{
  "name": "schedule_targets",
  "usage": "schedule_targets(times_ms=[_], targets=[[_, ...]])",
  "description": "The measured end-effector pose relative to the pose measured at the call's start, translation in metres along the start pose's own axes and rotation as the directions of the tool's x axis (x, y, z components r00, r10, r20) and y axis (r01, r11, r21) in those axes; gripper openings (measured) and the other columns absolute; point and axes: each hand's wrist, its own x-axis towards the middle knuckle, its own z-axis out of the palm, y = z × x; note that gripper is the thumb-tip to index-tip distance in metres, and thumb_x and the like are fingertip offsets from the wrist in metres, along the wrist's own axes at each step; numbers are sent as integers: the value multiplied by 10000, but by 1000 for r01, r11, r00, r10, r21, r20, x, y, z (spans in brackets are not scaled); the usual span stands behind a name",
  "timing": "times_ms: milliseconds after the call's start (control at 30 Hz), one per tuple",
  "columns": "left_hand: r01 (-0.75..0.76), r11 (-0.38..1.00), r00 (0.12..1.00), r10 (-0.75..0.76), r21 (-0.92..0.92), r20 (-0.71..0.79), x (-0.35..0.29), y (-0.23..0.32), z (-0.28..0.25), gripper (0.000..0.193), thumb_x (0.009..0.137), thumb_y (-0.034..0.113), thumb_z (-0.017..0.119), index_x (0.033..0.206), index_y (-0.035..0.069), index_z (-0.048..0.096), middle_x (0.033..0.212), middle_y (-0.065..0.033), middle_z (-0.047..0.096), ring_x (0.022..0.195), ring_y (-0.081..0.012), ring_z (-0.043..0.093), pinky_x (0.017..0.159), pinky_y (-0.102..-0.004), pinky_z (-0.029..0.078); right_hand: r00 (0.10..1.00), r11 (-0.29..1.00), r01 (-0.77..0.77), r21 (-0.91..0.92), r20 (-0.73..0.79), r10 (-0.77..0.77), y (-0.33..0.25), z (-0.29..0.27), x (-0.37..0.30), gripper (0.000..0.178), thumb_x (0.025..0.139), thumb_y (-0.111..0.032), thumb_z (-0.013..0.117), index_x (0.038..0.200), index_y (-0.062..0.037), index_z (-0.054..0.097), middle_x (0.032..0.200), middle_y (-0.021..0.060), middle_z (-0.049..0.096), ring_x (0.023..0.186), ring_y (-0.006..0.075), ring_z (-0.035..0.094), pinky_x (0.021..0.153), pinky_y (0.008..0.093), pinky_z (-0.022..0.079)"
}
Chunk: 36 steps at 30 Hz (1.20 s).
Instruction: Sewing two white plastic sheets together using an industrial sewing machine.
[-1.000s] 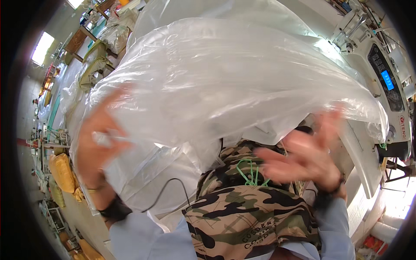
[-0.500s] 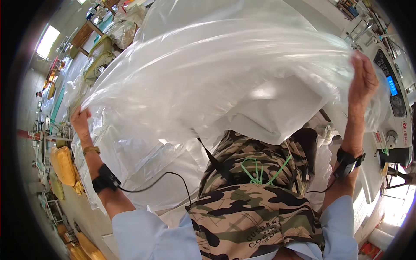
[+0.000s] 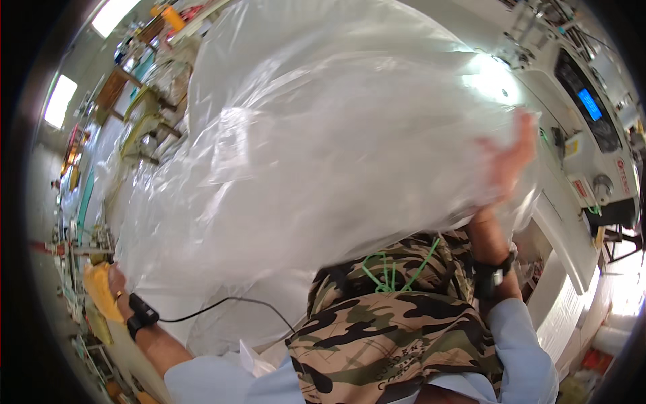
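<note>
A large translucent plastic sheet (image 3: 323,155) spreads in loose folds from the far side toward my lap, its near edge lying over my camouflage apron (image 3: 397,316). At the sheet's left edge, my left hand (image 3: 117,279) is closed on the plastic; its fingers are small and partly hidden. My right hand (image 3: 508,161) is at the right part of the sheet, fingers and thumb spread, blurred by motion. Plastic seems to lie partly over that hand. Whether its palm touches the sheet I cannot tell.
A white sewing machine (image 3: 572,135) with a lit blue display and a bright lamp stands on the right, on a white table (image 3: 568,249). Stools (image 3: 145,128) and bagged items are at the far left. A yellow bundle (image 3: 101,293) is beside my left hand.
My left hand has come down and nearer with the sheet's edge. The right hand has moved left and nearer, its pinch opened into spread fingers. The taut, raised sheet has slackened and sunk.
</note>
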Motion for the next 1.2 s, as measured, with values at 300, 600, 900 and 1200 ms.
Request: schedule_targets(times_ms=[300, 600, 900, 1200], targets=[[-652, 732, 675, 679, 197, -289, 112, 284, -173, 308, 918, 20, 452, 1169, 36, 630, 1120, -174, 666, 1060, -353, 620, 905, -427, 499, -41, 898, -142, 416, 904, -425, -31, 31, -152, 287, 937, -150, 536, 1188, -13, 568, 1058, 164, 654, 995, 346, 625, 892, 404, 501], [-895, 177, 322, 893, -410, -316, -174, 624, -260, 343, 932, 212, 598, 1183, -23, 597, 1010, -153, 688, 843, -304, 665, 727, -412, 510, 814, 891, 275, 361, 407, -416, -80, 35, 94, 316, 808, -55, 707, 1114, -29, 636, 1186, 124, 667, 1124, 336, 621, 953, 433, 492], [-632, 437, 156, 880, -639, 448, -294, 612, -119, 276, 860, 134, 528, 1102, 48, 629, 1007, -128, 669, 874, -383, 648, 831, -465, 499, 406, 742, -386, 549, 823, -398, 14, 69, -114, 245, 881, -260, 672, 1076, -113, 653, 1323, 97, 587, 1270, 287, 522, 1053, 491, 431], [-586, 262, 259, 957, -767, 130, -340, 634, 7, 309, 773, 238, 666, 1001, 36, 619, 955, -180, 655, 918, -390, 635, 822, -462, 503, 15, 421, -906, -48, 989, 145, 48, 50, -173, 355, 956, -401, 579, 975, -65, 691, 961, 123, 698, 983, 240, 668, 894, 391, 521]])
